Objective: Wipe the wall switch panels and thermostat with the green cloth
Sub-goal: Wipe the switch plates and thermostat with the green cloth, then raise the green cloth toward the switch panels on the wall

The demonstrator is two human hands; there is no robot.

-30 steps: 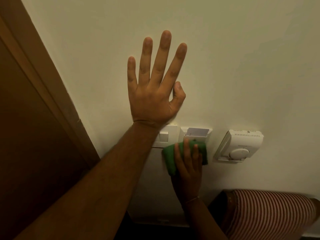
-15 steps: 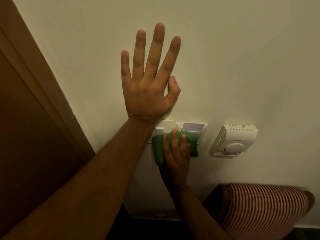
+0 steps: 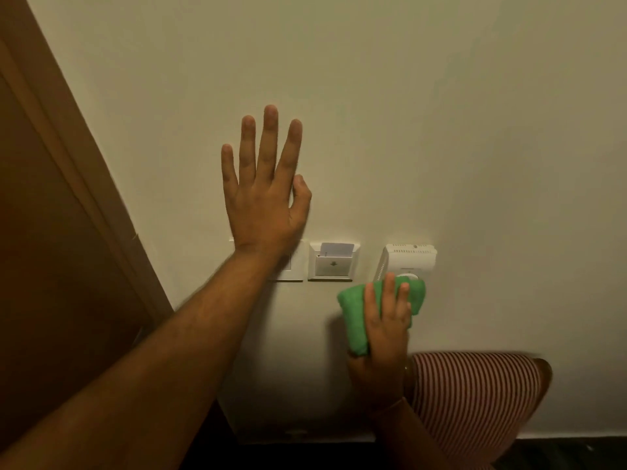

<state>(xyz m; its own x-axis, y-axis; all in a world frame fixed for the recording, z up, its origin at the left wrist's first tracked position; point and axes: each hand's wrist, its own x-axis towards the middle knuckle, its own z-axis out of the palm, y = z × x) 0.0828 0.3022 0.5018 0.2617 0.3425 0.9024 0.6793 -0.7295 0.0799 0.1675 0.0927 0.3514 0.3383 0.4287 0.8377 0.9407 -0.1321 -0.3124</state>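
Observation:
My left hand [image 3: 263, 195] lies flat on the wall with fingers spread, its wrist covering part of the white light switch panel [image 3: 293, 266]. To the right of that sits the key-card switch panel [image 3: 334, 262] with a card standing in its slot. Further right is the white thermostat [image 3: 409, 257]. My right hand [image 3: 385, 329] presses the folded green cloth [image 3: 356, 317] against the wall and the thermostat's lower edge, hiding its dial.
A brown wooden door and its frame [image 3: 68, 205] run down the left side. A red-and-white striped cushioned seat [image 3: 475, 398] stands below the thermostat, close to my right forearm. Dark floor [image 3: 559, 452] shows at the bottom.
My right hand has slid the green cloth rightward, off the two switch panels and onto the thermostat's lower part. The key-card panel is now uncovered. My left hand has stayed on the wall.

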